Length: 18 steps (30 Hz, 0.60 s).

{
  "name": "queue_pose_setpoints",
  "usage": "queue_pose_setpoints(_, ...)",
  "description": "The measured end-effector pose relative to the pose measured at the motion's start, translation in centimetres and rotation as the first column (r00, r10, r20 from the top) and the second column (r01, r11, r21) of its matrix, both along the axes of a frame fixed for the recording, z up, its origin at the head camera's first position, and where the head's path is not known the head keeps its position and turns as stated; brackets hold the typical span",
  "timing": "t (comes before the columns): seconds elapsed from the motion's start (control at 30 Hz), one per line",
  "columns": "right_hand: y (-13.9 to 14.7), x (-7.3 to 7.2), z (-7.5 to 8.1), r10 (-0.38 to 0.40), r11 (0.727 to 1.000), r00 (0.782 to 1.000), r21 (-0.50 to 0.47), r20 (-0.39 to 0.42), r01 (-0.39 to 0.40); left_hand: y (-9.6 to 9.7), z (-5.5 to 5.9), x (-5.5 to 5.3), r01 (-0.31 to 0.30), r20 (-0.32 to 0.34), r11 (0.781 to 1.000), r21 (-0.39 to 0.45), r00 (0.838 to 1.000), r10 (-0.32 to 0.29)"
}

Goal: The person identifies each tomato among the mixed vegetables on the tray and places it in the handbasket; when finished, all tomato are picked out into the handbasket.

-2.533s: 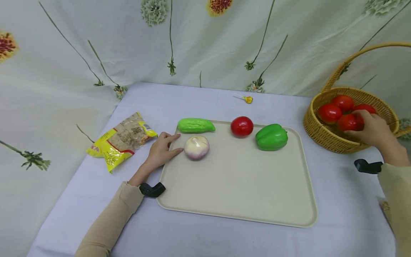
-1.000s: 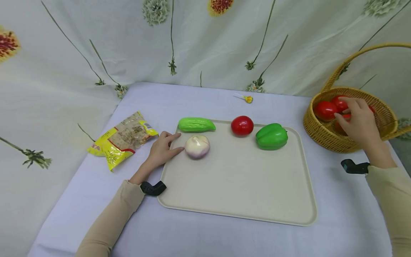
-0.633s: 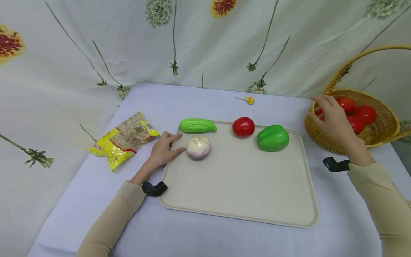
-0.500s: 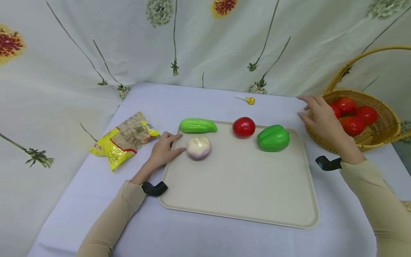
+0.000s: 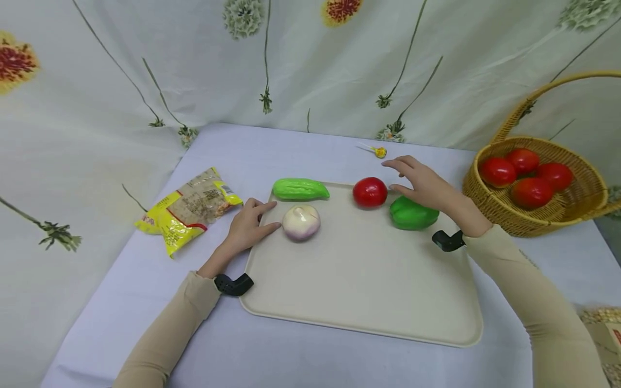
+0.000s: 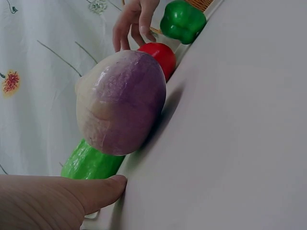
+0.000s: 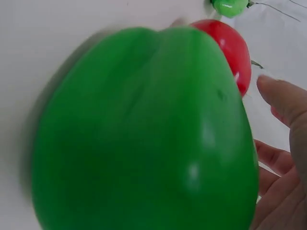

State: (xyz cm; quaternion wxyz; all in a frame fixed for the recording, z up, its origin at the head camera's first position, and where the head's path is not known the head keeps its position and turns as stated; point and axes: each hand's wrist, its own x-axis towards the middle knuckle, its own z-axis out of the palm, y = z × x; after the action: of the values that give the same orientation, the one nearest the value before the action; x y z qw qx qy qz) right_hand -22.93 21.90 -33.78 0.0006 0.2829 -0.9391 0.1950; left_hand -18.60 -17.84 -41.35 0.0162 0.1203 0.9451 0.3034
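My left hand [image 5: 247,224] rests at the left edge of the beige tray [image 5: 359,285], thumb close to a purple-and-white onion [image 5: 301,222]. A bumpy green cucumber [image 5: 301,189] lies behind that onion at the tray's back edge. My right hand [image 5: 422,183] hovers over the back right of the tray with nothing in its fingers. It partly covers a green bell pepper [image 5: 409,215], which fills much of the right wrist view. Its fingertips are just right of a red tomato [image 5: 370,193] on the back rim. Beyond them lies a yellow-wrapped lollipop [image 5: 380,152].
At the right stands a wicker basket [image 5: 499,218] with a tall handle, holding several red tomatoes [image 5: 532,193]. A yellow and clear snack bag [image 5: 191,207] lies left of the tray. A beige patterned object [image 5: 601,328] shows at the lower right edge.
My right hand has left the tomatoes in the basket and swung left, empty, to above the bell pepper. The left hand stays at the tray edge.
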Motion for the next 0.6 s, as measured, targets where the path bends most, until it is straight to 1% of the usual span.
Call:
queue_pose_setpoints(0.07,-0.7,-0.1,-0.2,0.021,1.0,0.998,0.011,0.055,-0.022,0.0,0.0,0.0,0.004,0.002,1.0,-0.006,1.0,-0.004)
queue_pose_setpoints(0.13,-1.2,-0.3,-0.5,0.055,0.998,0.994,0.022,0.09,-0.057,-0.1,0.0,0.0,0.003,0.002,1.0,-0.008,1.0,-0.003)
queue_pose_setpoints(0.23,-2.0,-0.5,-0.9,0.094,0.995,0.989,0.034,0.117,-0.099,-0.1,0.0,0.0,0.006,-0.006,1.0,-0.011,1.0,-0.006)
queue_pose_setpoints(0.3,-2.4,-0.5,-1.1,0.103,0.993,0.987,0.045,0.126,-0.109,-0.1,0.0,0.0,0.007,-0.006,1.0,-0.01,1.0,-0.007)
queue_pose_setpoints(0.6,-4.2,-0.4,-1.5,0.043,0.984,0.98,0.163,0.195,-0.075,0.0,-0.1,0.0,0.013,-0.022,1.0,0.001,1.0,-0.013)
